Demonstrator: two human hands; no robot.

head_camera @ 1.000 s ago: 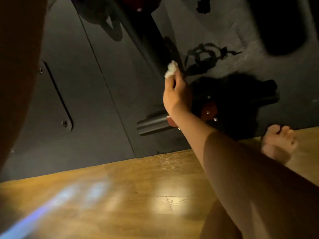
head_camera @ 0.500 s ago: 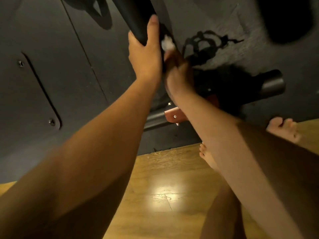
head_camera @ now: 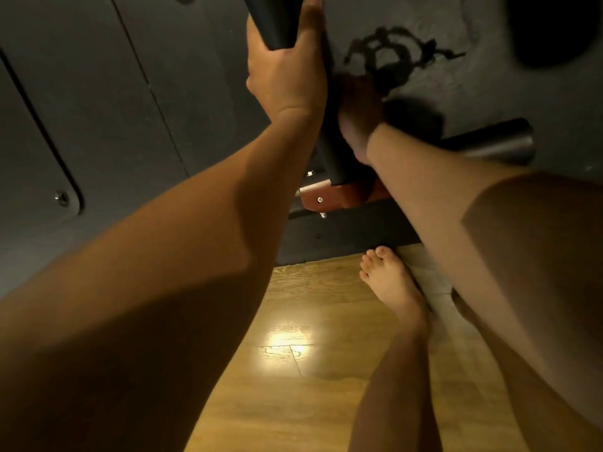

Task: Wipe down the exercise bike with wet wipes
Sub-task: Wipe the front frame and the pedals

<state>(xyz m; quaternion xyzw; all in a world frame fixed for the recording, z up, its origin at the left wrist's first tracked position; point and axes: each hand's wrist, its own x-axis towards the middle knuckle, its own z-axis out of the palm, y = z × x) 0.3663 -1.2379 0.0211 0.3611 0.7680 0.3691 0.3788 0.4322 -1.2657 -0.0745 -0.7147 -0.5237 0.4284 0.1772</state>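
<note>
exercise bike's black post (head_camera: 329,148) slants down from the top edge of view to a red-brown bracket (head_camera: 336,194) with a screw, near the mat's front edge. post looks matte, dark and smooth. a black stabilizer bar (head_camera: 489,141) with a grey end runs off to the right behind the bracket.

left hand (head_camera: 287,73) grips the post up high, fingers (head_camera: 256,40) curled round one side and thumb up the other. a second ago it wasn't on the bike at all. right hand (head_camera: 359,119) sits lower against the post's right side than half a second ago. it's in shadow, so can't tell how its fingers lie. the white wipe that showed at its fingertips earlier is out of sight now.

bike stands on a dark mat (head_camera: 163,93) with a black scribble mark (head_camera: 391,53). wood floor (head_camera: 293,370) lies below it. a bare foot (head_camera: 391,288) is now up by the mat's front edge.
</note>
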